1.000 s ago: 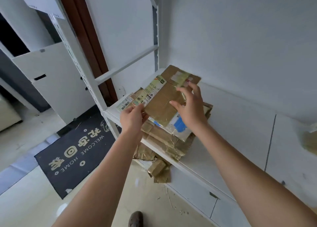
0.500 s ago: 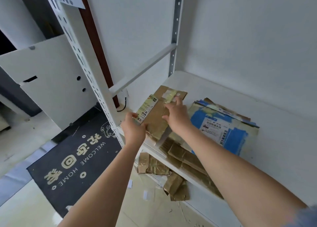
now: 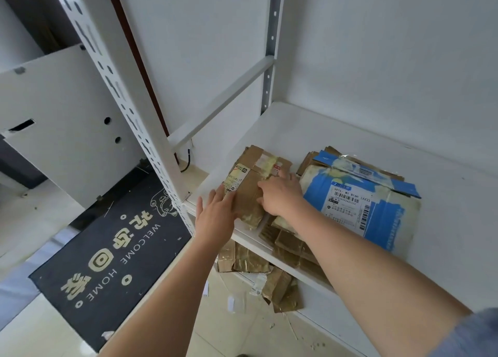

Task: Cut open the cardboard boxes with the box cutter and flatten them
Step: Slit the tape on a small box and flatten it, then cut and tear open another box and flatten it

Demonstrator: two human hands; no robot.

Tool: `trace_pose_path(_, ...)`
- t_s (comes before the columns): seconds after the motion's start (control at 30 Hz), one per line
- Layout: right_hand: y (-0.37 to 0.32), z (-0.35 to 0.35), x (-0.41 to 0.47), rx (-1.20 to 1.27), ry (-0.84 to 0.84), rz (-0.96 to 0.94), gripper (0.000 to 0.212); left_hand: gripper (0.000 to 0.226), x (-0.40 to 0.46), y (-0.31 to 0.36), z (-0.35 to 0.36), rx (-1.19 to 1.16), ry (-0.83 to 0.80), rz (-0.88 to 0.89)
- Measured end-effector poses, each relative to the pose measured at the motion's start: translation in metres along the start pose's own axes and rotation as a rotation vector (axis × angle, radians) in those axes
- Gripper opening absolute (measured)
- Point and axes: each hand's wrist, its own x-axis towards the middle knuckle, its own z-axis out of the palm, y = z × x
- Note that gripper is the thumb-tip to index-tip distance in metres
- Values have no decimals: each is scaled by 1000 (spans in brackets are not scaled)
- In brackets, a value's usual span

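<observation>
You are pressing your left hand, fingers straight, and your right hand, fingers loosely spread, on the flattened cardboard box.

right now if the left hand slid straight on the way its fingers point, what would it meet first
The left hand points up and right, its fingertips already at the brown flattened box. It would likely ride onto that box first; depth is unclear.
</observation>
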Motion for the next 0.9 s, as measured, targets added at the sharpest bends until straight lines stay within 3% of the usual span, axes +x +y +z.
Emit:
trace_pose_path(0.1, 1, -9, -6, -20, 36, -22, 50, 58, 0, 5, -9, 6, -10, -4)
trace_pose_path(0.33, 20, -39, -45, 148, 389, -86, 49, 54, -12, 34, -43, -153, 172, 5)
trace_pose_path(0.63, 120, -32, -168, 194, 526, -8, 51, 58, -79, 162, -65, -116, 358, 200)
trace_pose_path(0.77, 194, 7, -251, 221, 532, 85, 51, 52, -119, 256, -24, -127, 303, 295)
trace_pose_path(0.9, 280, 54, -326, 211, 495, 267, 53, 56, -152, 355, 37, -127, 126, 409)
